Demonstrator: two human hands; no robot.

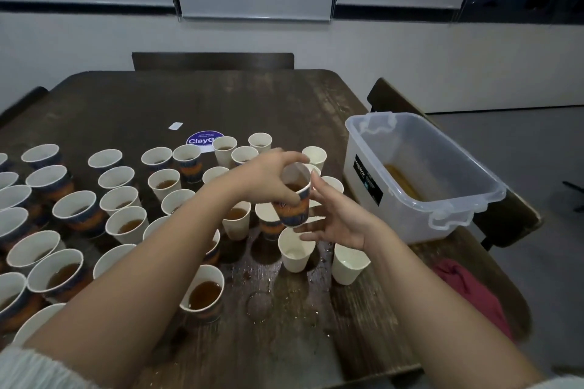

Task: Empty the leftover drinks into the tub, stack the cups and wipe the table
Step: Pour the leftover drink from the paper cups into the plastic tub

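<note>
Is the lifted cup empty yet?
No. The cup in the left hand is upright, with brown drink showing inside.

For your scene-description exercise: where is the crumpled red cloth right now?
In the head view, the crumpled red cloth lies at the dark wooden table's near right edge, just in front of the clear plastic tub.

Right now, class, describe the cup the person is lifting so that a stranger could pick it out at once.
Find the clear plastic tub at the table's right edge. Just left of it, the left hand grips a patterned cup from above, with the right hand open beside it. Unlike every neighbouring cup, it hangs tilted above the table.
</note>
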